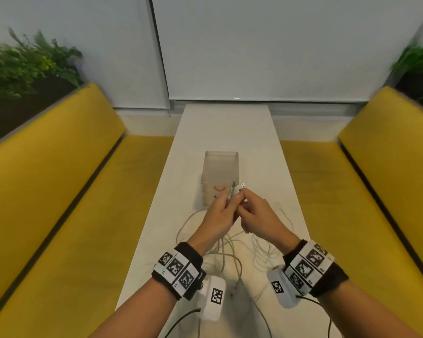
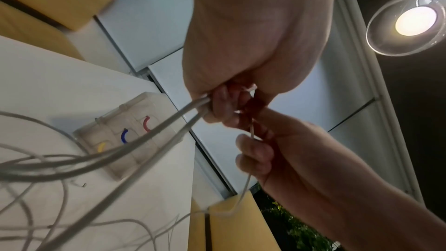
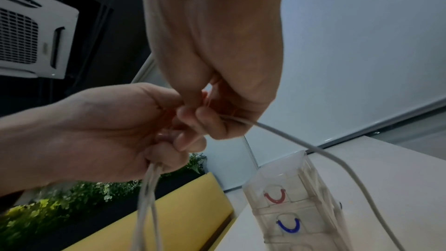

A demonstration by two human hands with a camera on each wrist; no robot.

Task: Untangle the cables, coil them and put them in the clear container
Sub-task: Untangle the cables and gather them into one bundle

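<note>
Above the white table (image 1: pixel 227 128) both hands meet in front of the clear container (image 1: pixel 220 174). My left hand (image 1: pixel 226 203) grips two grey cable strands (image 2: pixel 169 127), and their connector ends (image 1: pixel 233 189) stick up past its fingers. My right hand (image 1: pixel 246 207) pinches a thinner white cable (image 3: pixel 301 146) next to a white plug (image 1: pixel 242 186). Under the wrists, the rest of the cables (image 1: pixel 230 250) lie tangled in loose loops. The container (image 3: pixel 296 207) has stacked drawers with red, blue and yellow handles.
Yellow bench seats (image 1: pixel 66 215) run along both sides of the narrow table, with plants (image 1: pixel 22 67) behind the backrests. A lamp (image 2: pixel 415 20) hangs overhead. Dark wrist-camera leads (image 1: pixel 181 320) trail off the near table edge.
</note>
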